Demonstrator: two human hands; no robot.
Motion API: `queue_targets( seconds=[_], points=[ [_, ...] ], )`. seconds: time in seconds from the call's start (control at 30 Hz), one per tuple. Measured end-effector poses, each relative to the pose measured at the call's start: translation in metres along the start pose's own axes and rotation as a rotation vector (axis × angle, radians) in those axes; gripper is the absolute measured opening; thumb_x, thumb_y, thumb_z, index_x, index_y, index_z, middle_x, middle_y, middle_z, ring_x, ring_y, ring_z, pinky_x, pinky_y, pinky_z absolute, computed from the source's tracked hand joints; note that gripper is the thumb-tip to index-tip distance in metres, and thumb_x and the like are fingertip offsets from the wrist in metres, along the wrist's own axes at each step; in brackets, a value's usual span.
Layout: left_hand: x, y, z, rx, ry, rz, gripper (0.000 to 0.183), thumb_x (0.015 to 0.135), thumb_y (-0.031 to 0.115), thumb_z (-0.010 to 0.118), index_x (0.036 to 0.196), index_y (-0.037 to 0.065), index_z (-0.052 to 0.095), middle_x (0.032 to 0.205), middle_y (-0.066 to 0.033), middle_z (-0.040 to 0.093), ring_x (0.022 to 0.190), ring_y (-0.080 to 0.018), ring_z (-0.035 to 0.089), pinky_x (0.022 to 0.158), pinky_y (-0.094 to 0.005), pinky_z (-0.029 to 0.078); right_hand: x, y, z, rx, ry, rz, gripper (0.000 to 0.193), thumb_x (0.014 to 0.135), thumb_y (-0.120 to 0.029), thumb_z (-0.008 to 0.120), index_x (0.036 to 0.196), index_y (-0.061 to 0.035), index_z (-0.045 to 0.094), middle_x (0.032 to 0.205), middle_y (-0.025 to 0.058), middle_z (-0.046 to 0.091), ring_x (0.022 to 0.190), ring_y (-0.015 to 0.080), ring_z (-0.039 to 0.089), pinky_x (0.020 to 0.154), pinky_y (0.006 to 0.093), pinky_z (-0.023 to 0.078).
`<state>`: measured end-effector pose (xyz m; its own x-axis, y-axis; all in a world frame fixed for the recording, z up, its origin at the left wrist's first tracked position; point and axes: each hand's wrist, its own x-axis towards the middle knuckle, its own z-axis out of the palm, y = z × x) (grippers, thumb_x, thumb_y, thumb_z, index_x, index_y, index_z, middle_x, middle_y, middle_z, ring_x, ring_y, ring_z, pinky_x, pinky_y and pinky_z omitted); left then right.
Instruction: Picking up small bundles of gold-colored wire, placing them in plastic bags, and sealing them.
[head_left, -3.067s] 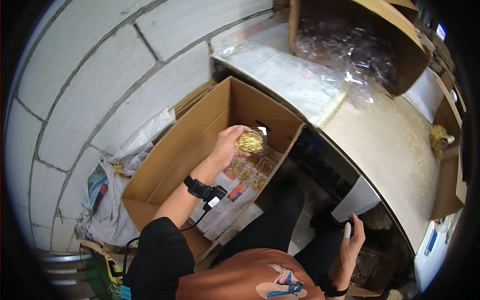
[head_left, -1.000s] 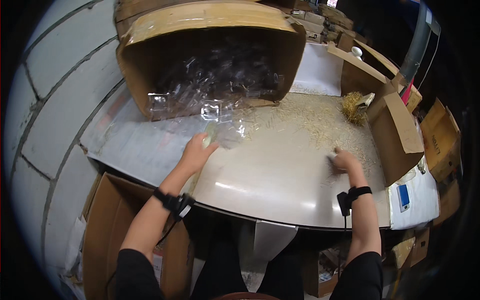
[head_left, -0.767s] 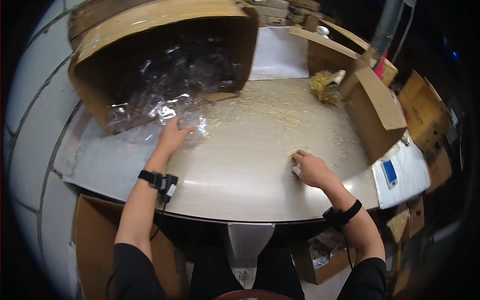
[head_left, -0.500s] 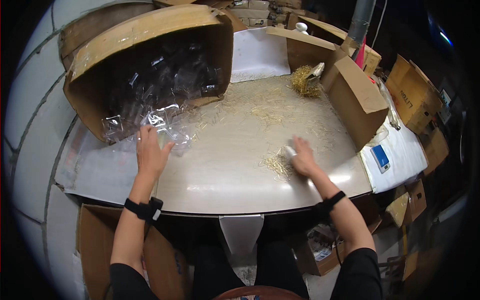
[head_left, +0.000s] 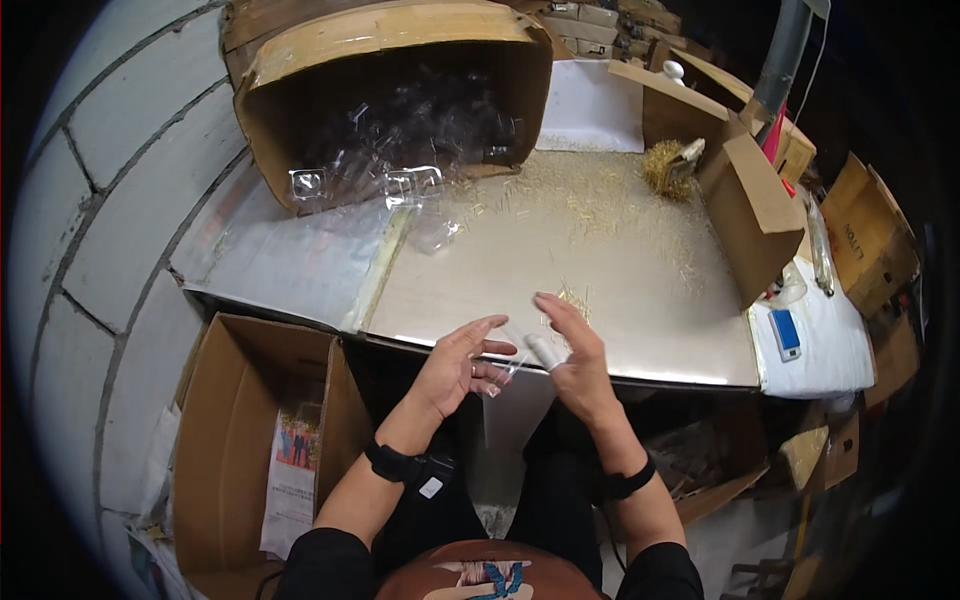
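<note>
My left hand [head_left: 462, 366] holds a small clear plastic box [head_left: 514, 366] between thumb and fingers, just off the table's front edge. Facing it from the right is my right hand [head_left: 582, 362], thumb and forefinger apart. A white wrapping [head_left: 543, 352] covers that thumb, close beside the clear box; whether they touch I cannot tell. Behind the right hand's fingertips lies a small pile of thin gold-coloured wire pieces [head_left: 574, 304] on the table [head_left: 480, 290]. More clear plastic boxes [head_left: 430, 135] fill a tipped carton [head_left: 400, 30] at the far left, some spilling out.
A bristly gold bundle [head_left: 668, 170] rests near cardboard walls [head_left: 750, 190] at the table's right. A blue-and-white device [head_left: 785, 335] lies on a white sheet [head_left: 835, 350]. An open carton [head_left: 225, 440] stands below the table's left side. A grey pole [head_left: 785, 60] rises at the back right.
Both hands have drawn back and come together before the table's front edge. The left brought a clear box from the carton's mouth; the right left the wire pile. The view has shifted.
</note>
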<state>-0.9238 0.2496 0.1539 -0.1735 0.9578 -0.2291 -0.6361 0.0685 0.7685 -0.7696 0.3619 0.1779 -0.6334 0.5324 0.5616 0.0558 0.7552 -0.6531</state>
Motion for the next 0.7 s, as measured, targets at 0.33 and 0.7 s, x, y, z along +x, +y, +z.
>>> queue_targets(
  seconds=[0.33, 0.7],
  points=[
    [-0.027, -0.041, 0.002, -0.058, 0.041, -0.055, 0.039, 0.096, 0.032, 0.047, 0.122, 0.004, 0.050, 0.101, -0.0129, 0.060, 0.073, -0.0237, 0.065, 0.052, -0.0294, 0.055, -0.034, -0.009, 0.024, -0.220, 0.119, -0.243, 0.028, 0.069, -0.001, 0.071, 0.096, -0.0060, 0.064, 0.086, 0.0075, 0.063, 0.074, 0.0252, 0.064, 0.062, 0.0319, 0.052],
    [-0.066, -0.049, -0.015, 0.243, 0.172, 0.046, 0.030, 0.096, 0.023, 0.047, 0.110, -0.003, 0.052, 0.102, -0.0197, 0.061, 0.082, -0.0307, 0.068, 0.050, -0.0270, 0.058, -0.066, -0.011, 0.035, 0.109, -0.196, 0.283, 0.018, 0.075, -0.014, 0.071, 0.082, -0.0023, 0.060, 0.075, 0.0146, 0.063, 0.068, 0.0299, 0.063, 0.060, 0.0361, 0.049]
  ],
)
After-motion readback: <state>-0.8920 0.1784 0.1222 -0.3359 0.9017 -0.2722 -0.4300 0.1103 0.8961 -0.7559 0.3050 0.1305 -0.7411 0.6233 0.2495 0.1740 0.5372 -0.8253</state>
